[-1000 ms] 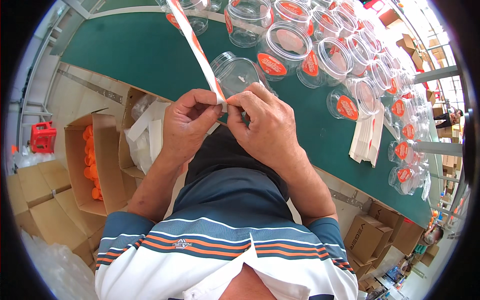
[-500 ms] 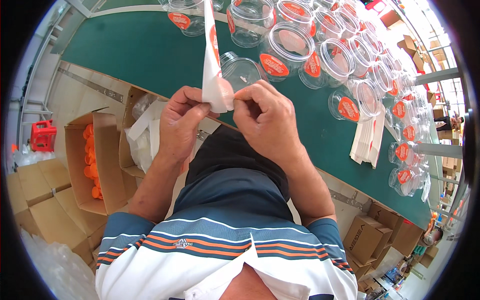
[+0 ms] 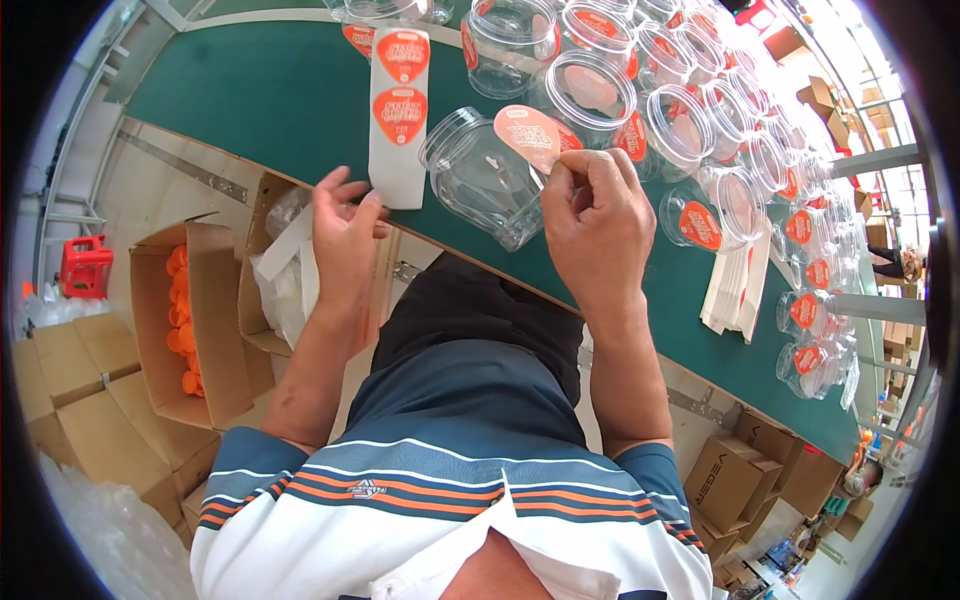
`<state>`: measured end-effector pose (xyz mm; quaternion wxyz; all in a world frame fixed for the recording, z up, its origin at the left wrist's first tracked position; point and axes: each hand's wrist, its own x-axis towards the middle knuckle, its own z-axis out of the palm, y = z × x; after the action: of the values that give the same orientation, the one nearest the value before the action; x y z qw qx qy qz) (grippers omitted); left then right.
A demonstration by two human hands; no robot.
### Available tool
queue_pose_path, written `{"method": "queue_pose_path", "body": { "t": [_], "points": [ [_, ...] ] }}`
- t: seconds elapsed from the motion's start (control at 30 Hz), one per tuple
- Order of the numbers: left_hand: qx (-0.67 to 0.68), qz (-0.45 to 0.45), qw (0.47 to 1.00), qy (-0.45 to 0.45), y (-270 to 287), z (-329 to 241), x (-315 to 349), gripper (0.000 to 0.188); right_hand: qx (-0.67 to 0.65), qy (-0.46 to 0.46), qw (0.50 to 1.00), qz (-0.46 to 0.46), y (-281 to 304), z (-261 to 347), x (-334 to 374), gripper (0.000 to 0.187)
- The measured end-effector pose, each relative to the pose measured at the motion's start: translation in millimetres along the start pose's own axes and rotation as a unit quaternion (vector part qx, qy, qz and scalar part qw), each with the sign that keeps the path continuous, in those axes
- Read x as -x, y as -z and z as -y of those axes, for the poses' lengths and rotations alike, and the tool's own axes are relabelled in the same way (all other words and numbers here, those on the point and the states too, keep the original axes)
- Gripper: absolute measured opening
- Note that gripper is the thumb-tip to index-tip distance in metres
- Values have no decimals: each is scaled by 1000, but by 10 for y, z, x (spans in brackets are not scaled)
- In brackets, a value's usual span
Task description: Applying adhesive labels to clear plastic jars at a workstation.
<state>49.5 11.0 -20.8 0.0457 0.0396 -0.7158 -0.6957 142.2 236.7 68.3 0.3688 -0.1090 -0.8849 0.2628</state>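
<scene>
My right hand (image 3: 597,215) pinches the lower edge of a translucent orange-red sticker (image 3: 527,135), seen from its back. Behind that sticker, a clear plastic jar (image 3: 480,180) lies on its side on the green table, its mouth toward the upper left. My left hand (image 3: 345,225) has its fingers apart at the near end of a white backing strip (image 3: 397,150). The strip lies on the table, with two red stickers on its far part and bare paper at its near end. Whether my left thumb still touches the strip's edge is hard to tell.
Clear jars (image 3: 590,92) with red stickers stand in rows at the back and right. A stack of white strips (image 3: 735,285) lies on the green table (image 3: 270,100) at right. Below the near edge at left stands a carton (image 3: 215,340) of orange lids (image 3: 180,310).
The sticker has come off the strip and moved right in my right hand, over the jar. My left hand has lowered the strip onto the table and spread its fingers.
</scene>
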Motion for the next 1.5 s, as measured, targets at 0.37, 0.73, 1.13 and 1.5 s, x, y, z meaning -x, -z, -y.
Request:
{"method": "queue_pose_path", "body": {
  "t": [0.37,0.73,1.13,1.5],
  "points": [
    [201,324,924,32,-233,-632,225,18,134,218,966,-28,-170,188,103,17],
    [251,258,924,128,-308,-659,230,18,46,269,960,66,-96,177,146,23],
    [311,471,804,186,-135,-753,219,24,-453,-29,836,307,159,-74,-128,11],
    [-325,241,778,-482,-635,-495,548,46,-491,-195,846,72,582,-418,-52,7]
  ]
}}
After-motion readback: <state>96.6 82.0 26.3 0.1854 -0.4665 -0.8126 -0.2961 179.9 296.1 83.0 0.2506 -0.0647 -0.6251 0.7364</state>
